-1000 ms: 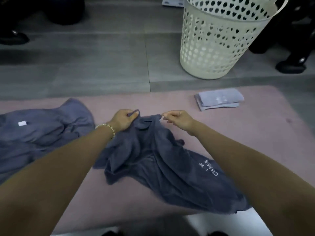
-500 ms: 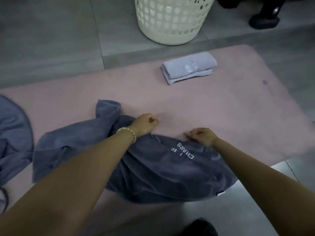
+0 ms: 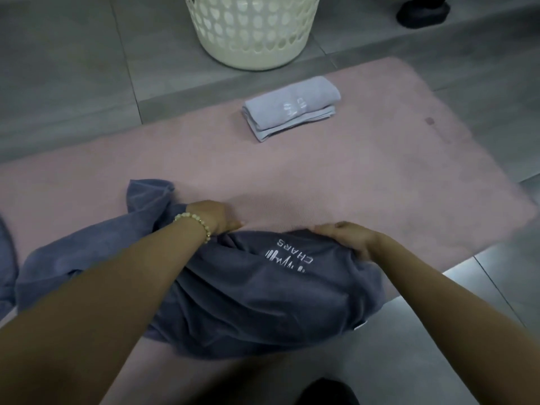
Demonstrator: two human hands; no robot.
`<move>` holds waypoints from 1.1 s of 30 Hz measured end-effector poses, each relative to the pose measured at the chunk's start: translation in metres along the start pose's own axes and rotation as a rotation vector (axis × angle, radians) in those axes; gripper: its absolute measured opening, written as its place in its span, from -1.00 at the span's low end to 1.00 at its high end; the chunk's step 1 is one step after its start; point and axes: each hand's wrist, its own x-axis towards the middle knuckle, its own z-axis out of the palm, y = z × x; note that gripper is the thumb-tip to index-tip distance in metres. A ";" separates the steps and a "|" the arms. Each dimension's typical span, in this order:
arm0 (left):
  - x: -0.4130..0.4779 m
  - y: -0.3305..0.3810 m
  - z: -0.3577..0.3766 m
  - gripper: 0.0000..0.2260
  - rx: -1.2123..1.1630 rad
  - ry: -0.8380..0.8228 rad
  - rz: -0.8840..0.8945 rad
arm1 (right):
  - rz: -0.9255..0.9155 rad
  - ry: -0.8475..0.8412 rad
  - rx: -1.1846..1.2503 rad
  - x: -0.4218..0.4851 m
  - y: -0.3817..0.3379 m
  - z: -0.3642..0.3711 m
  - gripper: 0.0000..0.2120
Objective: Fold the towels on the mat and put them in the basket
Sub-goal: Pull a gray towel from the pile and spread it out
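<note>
A dark grey-blue towel point(image 3: 263, 299) with white "CHARS" lettering lies crumpled on the near part of the pink mat point(image 3: 350, 176). My left hand point(image 3: 214, 216), with a bead bracelet at the wrist, grips the towel's far edge on the left. My right hand point(image 3: 347, 236) presses down on the same edge to the right and holds it. A light blue folded towel point(image 3: 292, 108) rests on the far part of the mat. The cream perforated basket point(image 3: 251, 27) stands on the floor beyond it.
Another grey-blue towel point(image 3: 5, 264) shows at the left edge. A dark shoe point(image 3: 420, 13) sits on the grey tiled floor point(image 3: 73, 77) at top right. A dark shape point(image 3: 327, 393) is at the bottom edge.
Both hands brought the towel's edge down from the air onto the mat and spread apart. The view shifted left and down, so the basket now sits higher in frame.
</note>
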 end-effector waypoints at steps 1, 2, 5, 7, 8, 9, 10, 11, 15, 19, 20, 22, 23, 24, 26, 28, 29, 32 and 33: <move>0.000 -0.003 -0.005 -0.34 0.015 -0.007 -0.016 | -0.050 -0.010 0.094 0.000 -0.001 -0.005 -0.61; 0.001 -0.006 -0.012 -0.35 0.013 -0.022 -0.018 | -0.098 -0.024 0.170 -0.002 -0.004 -0.010 -0.61; 0.003 -0.010 -0.029 -0.48 -0.246 -0.204 0.006 | -0.161 -0.031 0.292 -0.012 -0.014 -0.029 -0.62; 0.005 -0.007 -0.036 -0.57 -0.397 -0.221 0.087 | -0.186 -0.026 0.324 -0.019 -0.019 -0.041 -0.66; 0.006 -0.003 -0.039 -0.65 -0.504 -0.174 0.129 | -0.200 -0.012 0.334 -0.023 -0.022 -0.046 -0.67; 0.006 0.003 -0.045 -0.72 -0.646 -0.127 0.168 | -0.220 0.004 0.336 -0.025 -0.023 -0.053 -0.67; 0.006 0.012 -0.053 -0.73 -0.787 -0.060 0.207 | -0.240 0.016 0.347 -0.027 -0.026 -0.059 -0.66; 0.008 0.021 -0.065 -0.74 -0.885 0.038 0.249 | -0.265 0.034 0.358 -0.028 -0.030 -0.067 -0.67; 0.029 0.051 -0.128 -0.87 -1.100 0.429 0.316 | -0.405 0.138 0.434 -0.033 -0.056 -0.098 -0.72; 0.061 0.065 -0.151 -0.55 -0.996 0.556 0.292 | -0.490 0.339 0.333 -0.012 -0.055 -0.125 -0.59; 0.062 0.071 -0.140 -0.45 -0.924 0.538 0.275 | -0.444 0.398 0.274 -0.004 -0.045 -0.126 -0.55; 0.059 0.086 -0.102 -0.41 -0.786 0.495 0.310 | -0.298 0.471 0.132 0.016 -0.013 -0.125 -0.48; 0.057 0.092 -0.078 -0.45 -0.709 0.501 0.344 | -0.223 0.488 0.073 0.026 0.004 -0.121 -0.45; 0.053 0.096 -0.055 -0.50 -0.629 0.516 0.360 | -0.180 0.502 0.031 0.035 0.020 -0.117 -0.44; 0.045 0.104 -0.018 -0.59 -0.504 0.518 0.358 | -0.170 0.563 -0.052 0.046 0.041 -0.110 -0.43; 0.037 0.112 0.008 -0.56 -0.433 0.418 0.352 | -0.178 0.646 -0.080 0.056 0.049 -0.108 -0.33; 0.034 0.117 0.018 -0.55 -0.409 0.362 0.342 | -0.160 0.672 -0.063 0.056 0.047 -0.106 -0.31; 0.029 0.127 0.036 -0.51 -0.336 0.305 0.308 | -0.090 0.717 -0.130 0.056 0.038 -0.103 -0.50; 0.029 0.129 0.038 -0.50 -0.323 0.304 0.297 | -0.104 0.720 -0.175 0.055 0.035 -0.103 -0.67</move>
